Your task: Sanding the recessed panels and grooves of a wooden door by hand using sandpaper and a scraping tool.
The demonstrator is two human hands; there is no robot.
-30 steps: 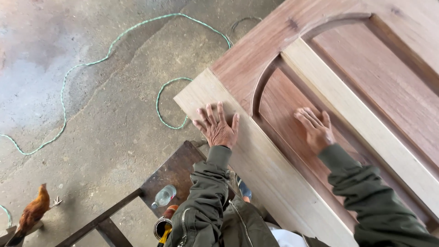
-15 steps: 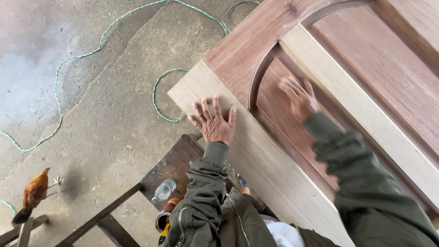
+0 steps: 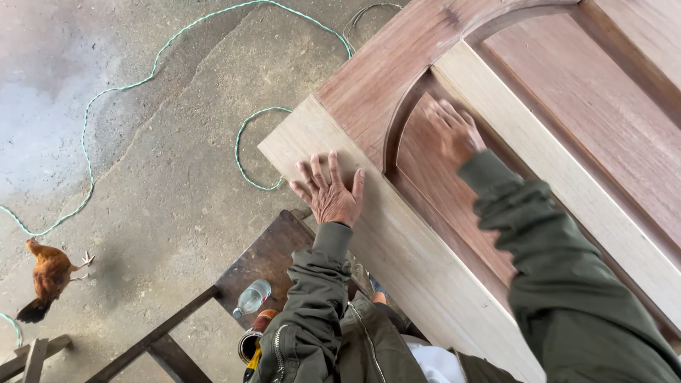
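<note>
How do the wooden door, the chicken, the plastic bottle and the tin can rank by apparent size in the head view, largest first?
1. Wooden door, by far.
2. Chicken.
3. Plastic bottle and tin can: they look alike, and the can is partly hidden, so unranked.

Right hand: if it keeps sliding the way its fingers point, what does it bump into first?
Probably the curved arch moulding at the top of the reddish panel; the right hand lies flat just short of it.
</note>
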